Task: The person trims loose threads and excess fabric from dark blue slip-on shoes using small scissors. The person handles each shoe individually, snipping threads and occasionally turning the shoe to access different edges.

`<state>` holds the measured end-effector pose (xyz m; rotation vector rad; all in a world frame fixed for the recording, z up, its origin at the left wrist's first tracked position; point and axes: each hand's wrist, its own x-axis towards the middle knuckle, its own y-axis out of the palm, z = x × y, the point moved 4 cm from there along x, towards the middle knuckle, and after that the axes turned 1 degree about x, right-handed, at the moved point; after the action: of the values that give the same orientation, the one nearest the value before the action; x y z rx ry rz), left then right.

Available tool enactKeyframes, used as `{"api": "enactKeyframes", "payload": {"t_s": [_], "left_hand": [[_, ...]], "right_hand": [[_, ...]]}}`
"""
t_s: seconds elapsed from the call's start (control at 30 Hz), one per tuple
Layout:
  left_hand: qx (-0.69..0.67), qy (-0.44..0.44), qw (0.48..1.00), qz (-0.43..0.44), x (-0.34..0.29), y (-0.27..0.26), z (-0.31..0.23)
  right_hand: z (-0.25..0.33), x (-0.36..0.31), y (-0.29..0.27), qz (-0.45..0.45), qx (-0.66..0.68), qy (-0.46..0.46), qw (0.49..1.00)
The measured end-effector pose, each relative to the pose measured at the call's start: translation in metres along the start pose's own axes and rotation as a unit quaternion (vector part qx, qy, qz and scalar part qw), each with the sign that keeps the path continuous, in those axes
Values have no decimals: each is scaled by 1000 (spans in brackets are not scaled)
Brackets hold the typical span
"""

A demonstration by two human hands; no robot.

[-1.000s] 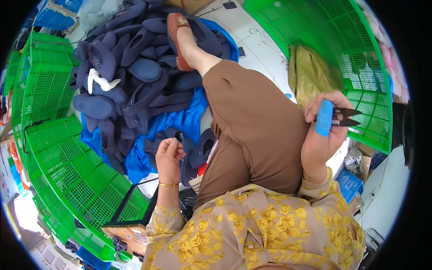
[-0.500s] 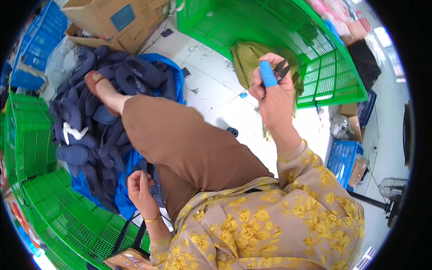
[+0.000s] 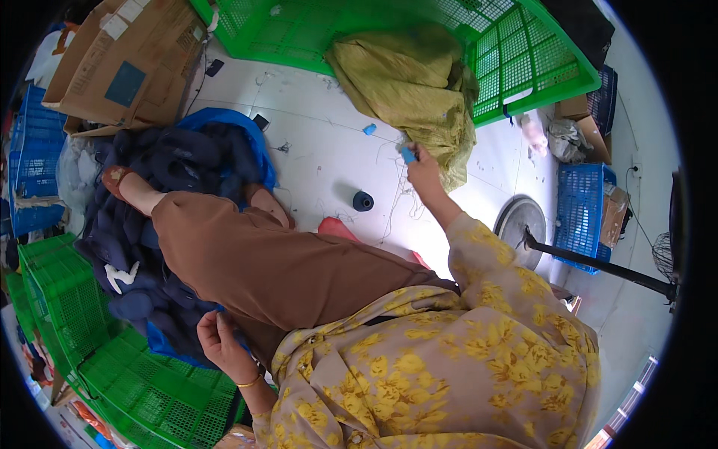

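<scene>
We see the olive-green sack (image 3: pixel 407 82) slumped by the large green crate (image 3: pixel 568 91) at the top of the view; whether its upper end lies inside the crate or only against it, we cannot tell. Its skin creases sharply and shines a little, so we judge it thin, limp and somewhat slippery, light in itself, though we cannot see what it holds. We would grip a gathered fold near its lower edge, not a flat stretch.

The right hand (image 3: pixel 426 176), one finger wrapped in blue tape (image 3: pixel 407 155), is at that lower edge, its fingers bent and close together. We cannot tell whether it touches the sack or holds anything.

Left of the sack we have open white floor (image 3: pixel 307 142), with only a blue scrap (image 3: pixel 369 129), a dark spool (image 3: pixel 363 200) standing apart and loose threads (image 3: pixel 390 217) that could snag. On the right, the crate's rim and, lower, a round base (image 3: pixel 523 224) with a black pole (image 3: pixel 598 266) narrow the room.

The left hand (image 3: pixel 226 350) is half curled beside the brown-trousered leg (image 3: pixel 239 262), thumb up near the fingers; we make out nothing in its grasp. Near it lie dark blue shoes (image 3: pixel 133 307), which look soft and light, best pinched at the opening or heel. Another green crate (image 3: pixel 149 396) hems that side in.
</scene>
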<state>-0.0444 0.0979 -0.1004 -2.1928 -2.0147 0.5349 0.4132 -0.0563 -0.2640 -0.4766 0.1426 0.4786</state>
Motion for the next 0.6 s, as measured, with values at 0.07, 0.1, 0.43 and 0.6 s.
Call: {"api": "enactKeyframes", "payload": {"t_s": [0.07, 0.1, 0.43, 0.6], "left_hand": [[34, 12, 999, 4, 0, 1, -1], [52, 17, 998, 6, 0, 1, -1], [114, 23, 993, 4, 7, 11, 10], [170, 7, 984, -47, 10, 7, 14]], "right_hand": [[-33, -4, 8, 18, -95, 17, 995], [-45, -7, 14, 28, -124, 1, 992], [-111, -47, 77, 218, -243, 92, 941], [-112, -67, 99, 314, -318, -54, 893]]}}
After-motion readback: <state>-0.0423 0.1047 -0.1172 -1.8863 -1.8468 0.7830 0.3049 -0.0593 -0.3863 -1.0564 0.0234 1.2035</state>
